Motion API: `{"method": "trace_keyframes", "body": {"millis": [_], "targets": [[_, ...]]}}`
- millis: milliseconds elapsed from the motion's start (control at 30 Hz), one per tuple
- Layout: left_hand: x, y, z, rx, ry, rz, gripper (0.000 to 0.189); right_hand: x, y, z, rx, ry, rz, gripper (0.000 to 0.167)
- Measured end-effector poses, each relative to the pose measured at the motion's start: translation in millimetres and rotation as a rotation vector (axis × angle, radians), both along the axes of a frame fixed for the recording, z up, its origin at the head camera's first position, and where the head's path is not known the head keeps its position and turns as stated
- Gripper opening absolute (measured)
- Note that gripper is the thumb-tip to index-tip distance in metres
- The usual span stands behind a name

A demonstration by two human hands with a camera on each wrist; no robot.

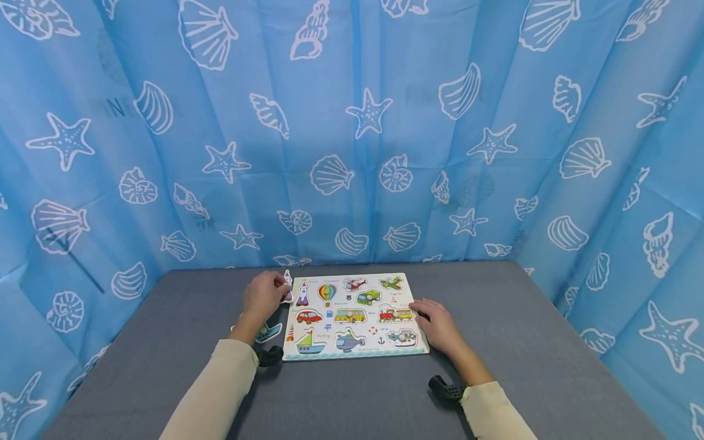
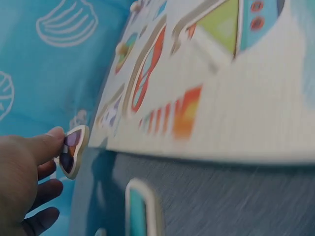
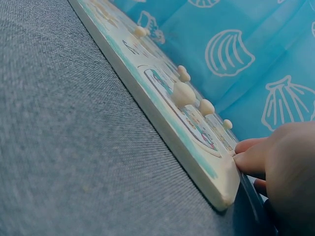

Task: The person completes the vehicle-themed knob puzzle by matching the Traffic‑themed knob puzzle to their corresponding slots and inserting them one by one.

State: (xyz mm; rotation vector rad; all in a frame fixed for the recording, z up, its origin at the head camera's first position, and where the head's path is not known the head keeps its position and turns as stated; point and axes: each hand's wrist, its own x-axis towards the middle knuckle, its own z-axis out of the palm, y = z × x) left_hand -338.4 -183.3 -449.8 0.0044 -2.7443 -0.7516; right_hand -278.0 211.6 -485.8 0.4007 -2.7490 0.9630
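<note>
My left hand (image 1: 264,296) pinches a wooden rocket puzzle piece (image 1: 287,287) between thumb and fingers, just beyond the board's left edge. In the left wrist view the rocket piece (image 2: 73,152) is tilted, showing purple and orange paint and a pale rim. A white puzzle board (image 1: 324,318) with vehicle pictures lies flat on the table. Its printed rocket slot (image 1: 302,293) is beside the held piece. My right hand (image 1: 437,324) grips the board's right edge near the train, thumb and fingertips at the rim, as the right wrist view shows too.
A loose sailboat piece (image 1: 268,333) lies left of the board, partly behind the left forearm. Several fitted pieces carry round wooden knobs, such as the ship piece's knob (image 3: 184,94). The grey table (image 1: 352,397) meets a blue shell-patterned curtain (image 1: 352,153) at the back.
</note>
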Motion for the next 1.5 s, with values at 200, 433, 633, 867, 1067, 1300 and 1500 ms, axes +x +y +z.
{"method": "trace_keyframes", "body": {"millis": [200,433,633,867,1067,1300,1500], "targets": [[3.1,14.3,-5.2,0.053,0.025,-0.012,0.015,-0.1,0.9,0.7,0.001,-0.013,-0.011,0.032],[1.8,23.2,-14.7,0.061,0.098,-0.012,0.014,-0.6,0.7,-0.2,0.016,-0.016,-0.009,0.032],[3.2,29.4,-17.6,0.057,0.121,-0.011,0.014,-1.9,1.0,-0.6,0.007,-0.015,-0.001,0.032],[4.5,36.5,-18.2,0.046,0.134,-0.014,0.014,-0.9,1.2,0.7,0.014,-0.013,-0.012,0.032],[4.8,37.6,-20.0,0.024,0.112,0.002,0.013,-0.7,0.7,0.3,0.014,-0.028,-0.016,0.032],[3.5,36.4,-21.3,0.015,0.108,-0.007,0.013,-1.3,0.8,0.4,0.012,-0.024,-0.017,0.032],[3.8,34.3,-26.1,-0.016,0.085,-0.021,0.019,-1.8,0.7,-1.0,0.020,-0.020,-0.019,0.032]]}}
